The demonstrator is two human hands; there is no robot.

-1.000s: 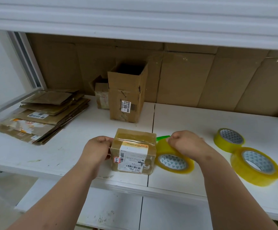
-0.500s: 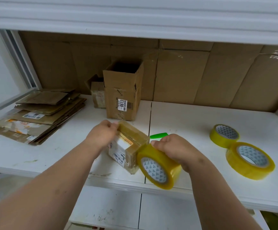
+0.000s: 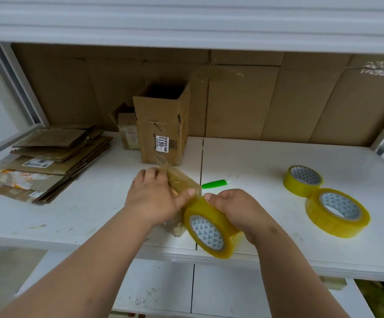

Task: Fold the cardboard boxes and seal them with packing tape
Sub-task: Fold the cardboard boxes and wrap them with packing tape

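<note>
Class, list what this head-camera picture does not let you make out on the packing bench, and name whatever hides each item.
- Small box, head view: the left hand lies over it and the tape roll in the right hand covers its near corner, so its label and seams are hidden.
- Open carton: its inside is dark.
- Flattened cardboard stack: the label print is too small to read.
- Green tool: its type is unclear.
</note>
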